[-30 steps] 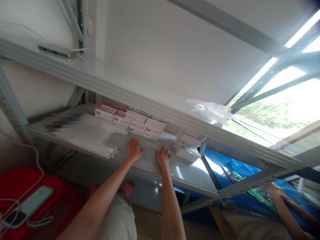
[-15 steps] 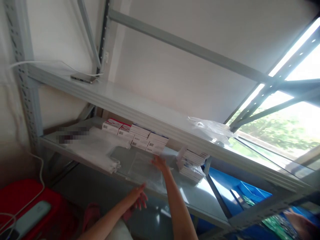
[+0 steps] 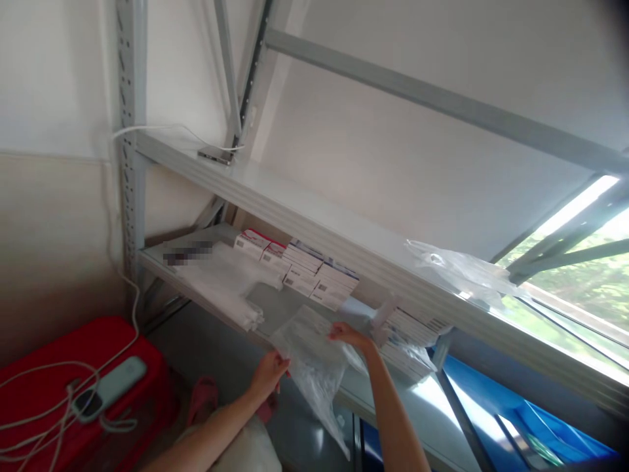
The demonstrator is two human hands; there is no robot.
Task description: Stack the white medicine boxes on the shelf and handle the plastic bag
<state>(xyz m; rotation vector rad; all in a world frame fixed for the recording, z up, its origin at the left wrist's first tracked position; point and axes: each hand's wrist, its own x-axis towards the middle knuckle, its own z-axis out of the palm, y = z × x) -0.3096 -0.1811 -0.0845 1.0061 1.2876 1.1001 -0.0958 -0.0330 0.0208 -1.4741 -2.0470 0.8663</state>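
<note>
A clear plastic bag [image 3: 314, 367] hangs off the front edge of the grey metal shelf [image 3: 162, 262]. My left hand [image 3: 268, 373] pinches its lower left edge, and my right hand [image 3: 351, 335] grips its upper right edge. Behind the bag, a row of small red-and-white and blue-and-white boxes [image 3: 299, 265] stands on the shelf. A stack of white folded bags [image 3: 221, 282] lies to the left of my hands. More flat boxes [image 3: 410, 331] are piled to the right of my right hand.
The upper shelf [image 3: 304, 210] carries a phone on a cable [image 3: 213, 155] and a crumpled clear bag [image 3: 457, 269]. A red case [image 3: 54, 387] with a pale device [image 3: 111, 387] and white cords sits low left. Blue bins [image 3: 521, 413] stand at lower right.
Both hands lay flat on the shelf; they have since taken hold of the clear bag and lifted it off the shelf edge. The view has swung to the left.
</note>
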